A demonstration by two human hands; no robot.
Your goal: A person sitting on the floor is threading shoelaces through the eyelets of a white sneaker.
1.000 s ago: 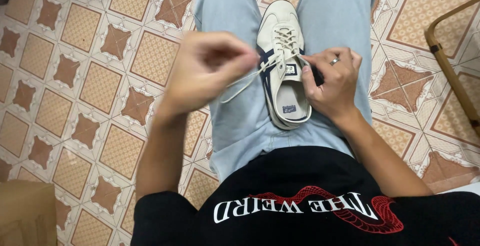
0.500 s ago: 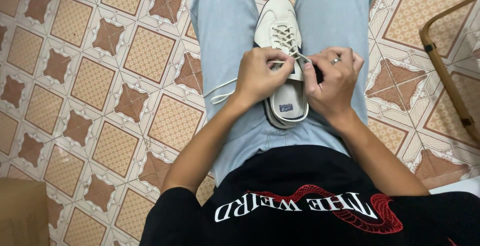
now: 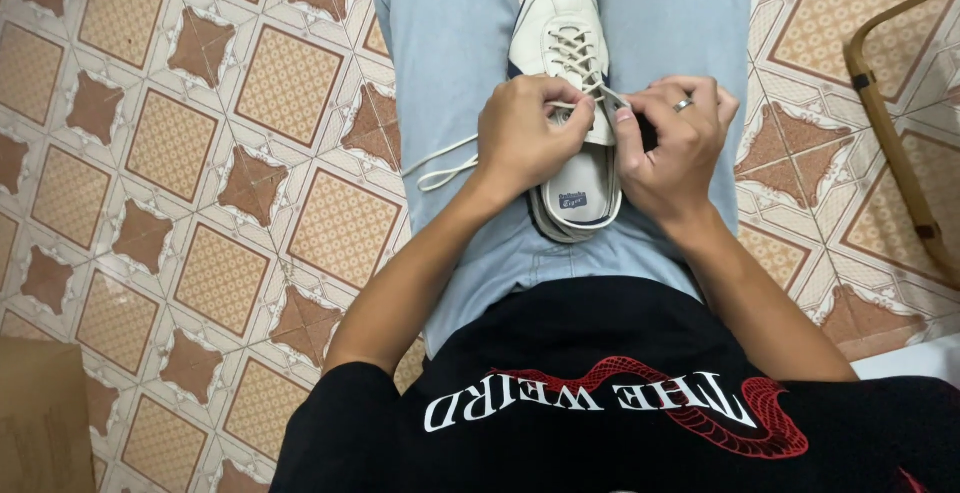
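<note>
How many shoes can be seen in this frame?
1. The shoe lies on the person's lap between the thighs, toe pointing away, with the left hand and right hand pinching its lace. Others may lie outside the frame.

Resting on the lap between the two thighs of the light blue jeans: a cream leather sneaker with dark side stripes, toe at the far end, heel near the body. Left hand laid over the sneaker's left side at mid-length, right hand touching its right side, fingertips meeting above the tongue. Pinched between both hands, a cream flat shoelace, loose end trailing left across the left thigh. Beneath everything, patterned tiled floor. Far right, curved wooden chair frame. Near left corner, brown cardboard box.
</note>
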